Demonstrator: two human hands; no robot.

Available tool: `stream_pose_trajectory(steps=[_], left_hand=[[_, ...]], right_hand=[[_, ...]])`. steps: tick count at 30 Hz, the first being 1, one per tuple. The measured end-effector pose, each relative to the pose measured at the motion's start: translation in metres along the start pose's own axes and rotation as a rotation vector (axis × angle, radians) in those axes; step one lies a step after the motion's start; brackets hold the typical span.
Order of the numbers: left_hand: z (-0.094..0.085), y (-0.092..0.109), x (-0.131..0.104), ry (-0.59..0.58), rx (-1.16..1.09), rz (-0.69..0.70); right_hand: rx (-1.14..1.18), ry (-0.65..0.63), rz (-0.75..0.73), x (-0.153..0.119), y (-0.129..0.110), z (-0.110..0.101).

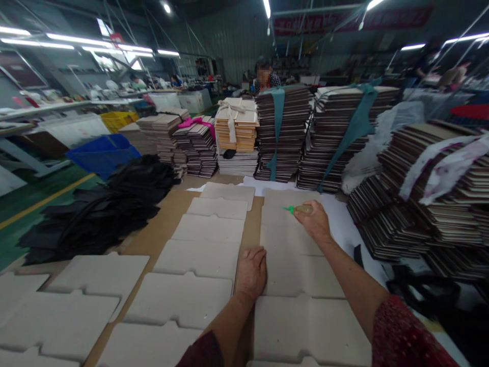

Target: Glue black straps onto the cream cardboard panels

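My right hand (315,220) is closed round a small glue bottle (303,209) with a green nozzle. The bottle lies tipped, its tip pointing left over the far end of the right-hand row of grey cardboard panels (298,275). Curled fingers of my left hand (252,270) rest at the left edge of that same row; whether they pinch anything is hidden. Left of this hand runs another row of overlapping notched cardboard panels (183,295), with small dots on several of them. More panels (57,316) lie at the far left.
A heap of black material (103,204) lies on the left, before a blue crate (103,153). Tall tied stacks of boards (284,132) line the back, with more stacks (439,188) at right. A person (267,76) is behind the stacks.
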State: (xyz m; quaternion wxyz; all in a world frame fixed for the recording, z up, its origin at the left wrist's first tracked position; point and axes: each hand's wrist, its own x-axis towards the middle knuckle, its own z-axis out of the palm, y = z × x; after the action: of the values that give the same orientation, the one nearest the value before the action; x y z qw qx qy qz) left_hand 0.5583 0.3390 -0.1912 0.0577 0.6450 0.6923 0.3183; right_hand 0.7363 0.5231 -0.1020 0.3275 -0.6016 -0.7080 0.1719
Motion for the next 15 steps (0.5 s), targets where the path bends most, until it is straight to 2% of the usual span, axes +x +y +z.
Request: stream_pose_trajectory(steps=[4,8,12,15], left_hand=[[0.000,0.006,0.013,0.071,0.025,-0.073],[0.002,0.002,0.050,0.026,0.048,-0.004],[0.009,-0.017,0.083,-0.068,0.074,0.087],[0.014,-0.027,0.089,-0.113,0.096,0.118]], right_hand=[[0.005,0.055,0.026,0.005,0.037,-0.044],[-0.047,0.022,-0.002,0.001,0.071,-0.079],[-0.096,-0.039,-0.038,-0.006,0.090,-0.087],[-0.122,-0.075,-0.064,-0.007,0.091,-0.082]])
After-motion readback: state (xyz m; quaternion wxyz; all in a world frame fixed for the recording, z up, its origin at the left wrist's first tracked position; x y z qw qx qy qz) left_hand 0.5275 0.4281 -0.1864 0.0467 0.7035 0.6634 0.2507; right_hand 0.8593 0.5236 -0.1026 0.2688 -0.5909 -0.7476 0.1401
